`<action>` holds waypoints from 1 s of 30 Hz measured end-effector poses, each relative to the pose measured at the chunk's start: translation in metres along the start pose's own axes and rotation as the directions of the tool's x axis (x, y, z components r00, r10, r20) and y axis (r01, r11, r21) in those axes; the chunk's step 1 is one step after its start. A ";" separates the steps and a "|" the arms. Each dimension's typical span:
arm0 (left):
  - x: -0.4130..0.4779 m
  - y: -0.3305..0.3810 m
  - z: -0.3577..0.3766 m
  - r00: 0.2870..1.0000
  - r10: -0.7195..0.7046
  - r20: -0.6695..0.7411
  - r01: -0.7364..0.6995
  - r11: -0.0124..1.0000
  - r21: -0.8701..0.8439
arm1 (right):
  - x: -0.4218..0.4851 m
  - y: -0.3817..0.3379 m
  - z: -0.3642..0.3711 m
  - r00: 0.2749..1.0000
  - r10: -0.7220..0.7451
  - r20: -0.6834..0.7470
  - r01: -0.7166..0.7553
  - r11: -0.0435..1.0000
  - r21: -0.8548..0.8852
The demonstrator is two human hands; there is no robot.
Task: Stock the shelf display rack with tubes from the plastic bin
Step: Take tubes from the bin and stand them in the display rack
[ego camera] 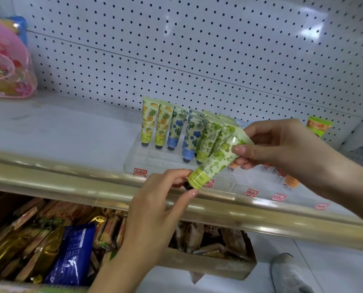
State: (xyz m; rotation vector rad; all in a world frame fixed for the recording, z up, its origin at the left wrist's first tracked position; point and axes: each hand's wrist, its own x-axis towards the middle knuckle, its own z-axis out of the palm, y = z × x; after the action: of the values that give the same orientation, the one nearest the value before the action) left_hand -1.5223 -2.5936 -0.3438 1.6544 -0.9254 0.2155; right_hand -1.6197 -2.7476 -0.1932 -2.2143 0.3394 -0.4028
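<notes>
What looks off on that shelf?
Nothing spilled or damaged. In the clear rack the front blue-flower tube sits a row ahead of the back blue-flower tube, so the line is uneven. The green tube slants only because left hand and right hand hold it.

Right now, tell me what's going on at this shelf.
A person holds a green tube with both hands, tilted over the front of the clear rack on the shelf and not yet set in it. The left hand pinches its cap end; the right hand grips its flat end. Yellow tubes, blue tubes and other green tubes stand cap-down in the rack.
</notes>
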 end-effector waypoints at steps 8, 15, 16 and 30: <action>0.003 -0.020 0.006 0.965 0.127 0.229 -0.242 0.771 0.590 | 0.019 0.011 -0.025 0.985 -0.018 -0.170 -0.024 0.969 -0.245; 0.001 -0.022 0.008 0.959 0.113 0.260 -0.258 0.729 0.634 | 0.029 0.031 -0.020 0.975 -0.053 -0.217 -0.052 0.891 -0.451; 0.001 -0.022 0.008 0.959 0.113 0.259 -0.256 0.732 0.631 | 0.031 0.031 -0.019 0.976 -0.067 -0.205 -0.040 0.879 -0.475; 0.001 -0.025 0.012 0.963 0.097 0.253 -0.234 0.767 0.598 | 0.050 0.036 -0.006 0.988 -0.081 -0.129 -0.009 0.815 -0.580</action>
State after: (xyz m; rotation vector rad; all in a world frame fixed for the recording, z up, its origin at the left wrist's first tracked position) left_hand -1.5084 -2.6042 -0.3657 2.2402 -1.2533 0.5264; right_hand -1.5807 -2.7926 -0.2096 -2.8011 0.5612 -0.5410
